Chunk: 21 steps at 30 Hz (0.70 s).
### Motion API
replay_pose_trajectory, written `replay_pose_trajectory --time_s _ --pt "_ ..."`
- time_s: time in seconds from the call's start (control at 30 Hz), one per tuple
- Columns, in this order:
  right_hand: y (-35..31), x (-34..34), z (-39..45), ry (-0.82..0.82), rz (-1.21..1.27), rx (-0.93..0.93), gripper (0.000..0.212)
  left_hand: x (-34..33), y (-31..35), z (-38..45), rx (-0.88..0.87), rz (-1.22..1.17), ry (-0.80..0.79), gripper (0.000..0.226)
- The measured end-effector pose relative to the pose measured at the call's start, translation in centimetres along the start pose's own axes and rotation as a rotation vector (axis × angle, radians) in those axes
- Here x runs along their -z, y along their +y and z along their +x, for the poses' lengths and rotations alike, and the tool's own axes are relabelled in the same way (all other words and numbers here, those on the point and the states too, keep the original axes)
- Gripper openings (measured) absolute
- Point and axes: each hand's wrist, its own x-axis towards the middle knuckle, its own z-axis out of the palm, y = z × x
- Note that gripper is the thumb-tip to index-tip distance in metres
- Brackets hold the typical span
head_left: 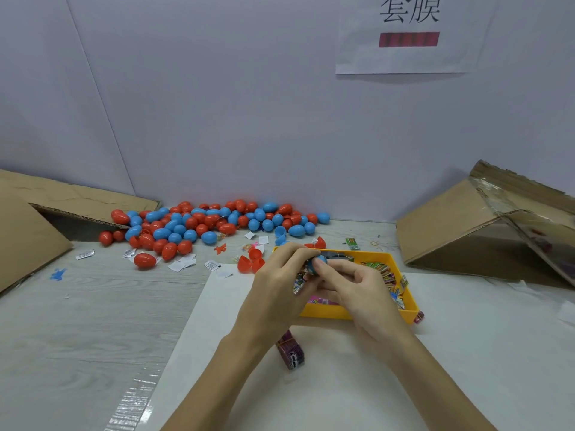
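My left hand (280,284) and my right hand (357,290) meet above the left end of a yellow tray (401,284). Between their fingertips sits a blue plastic egg (320,262), pinched from both sides. A colourful printed film wrapper (299,283) hangs under my left fingers. The tray holds several small printed packets (384,272). A big heap of red and blue eggs (202,225) lies against the back wall. Open red egg halves (250,261) lie just left of the tray.
Two cardboard boxes lie on their sides, one at the left (28,231) and one at the right (485,231). A banded purple packet bundle (291,353) lies on the white sheet (342,384) between my forearms. Paper slips (183,262) litter the grey table.
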Motion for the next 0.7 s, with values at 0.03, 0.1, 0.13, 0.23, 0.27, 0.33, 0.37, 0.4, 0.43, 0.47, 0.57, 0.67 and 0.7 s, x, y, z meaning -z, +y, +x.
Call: replay_pose_trajectory --time_s 0.03,0.1,0.13,0.23,0.27,0.33,0.37,0.4,0.43,0.47,0.57,0.67,0.7 --pt "-0.1 0.1 -0.1 -0.005 -0.034 0.014 0.032 0.0 0.0 0.0 -0.002 -0.008 -0.005 0.044" --pt "-0.2 0.3 -0.1 -0.002 -0.123 0.058 0.024 0.0 0.1 -0.1 0.009 -0.025 -0.026 0.049" --pt "-0.3 0.5 0.0 0.004 -0.171 0.071 0.019 0.0 0.1 -0.2 0.016 -0.027 -0.038 0.051" --pt "0.0 1.2 0.6 0.071 -0.175 0.024 0.018 0.2 0.2 -0.2 0.017 0.008 -0.061 0.05" --pt "0.2 1.4 0.9 0.113 -0.107 -0.01 0.024 0.3 0.2 -0.2 0.008 0.03 -0.065 0.05" --pt "0.2 2.5 1.7 0.166 0.165 -0.073 0.029 0.5 0.1 -0.2 -0.019 0.087 -0.06 0.046" --pt "-0.3 3.5 2.1 0.168 0.359 -0.092 0.028 0.6 -0.1 -0.2 -0.024 0.116 -0.051 0.042" --pt "-0.9 4.7 2.6 0.168 0.571 -0.106 0.027 0.6 -0.2 -0.3 -0.019 0.14 -0.044 0.037" --pt "-1.9 6.2 3.1 0.185 0.775 -0.094 0.026 0.7 -0.4 -0.3 -0.008 0.157 -0.037 0.032" --pt "-2.9 7.8 3.7 0.225 0.94 -0.047 0.023 0.7 -0.6 -0.3 0.006 0.165 -0.029 0.027" --pt "-5.4 12.1 5.3 0.373 1.18 0.147 0.021 0.9 -1.0 -0.3 0.033 0.162 -0.012 0.018" --pt "-5.1 13.7 6.1 0.408 1.174 0.169 0.029 1.0 -0.9 -0.2 0.051 0.156 -0.01 0.018" --pt "-4.5 13.6 6.1 0.401 1.113 0.148 0.03 1.0 -0.9 -0.2 0.056 0.157 -0.009 0.018"
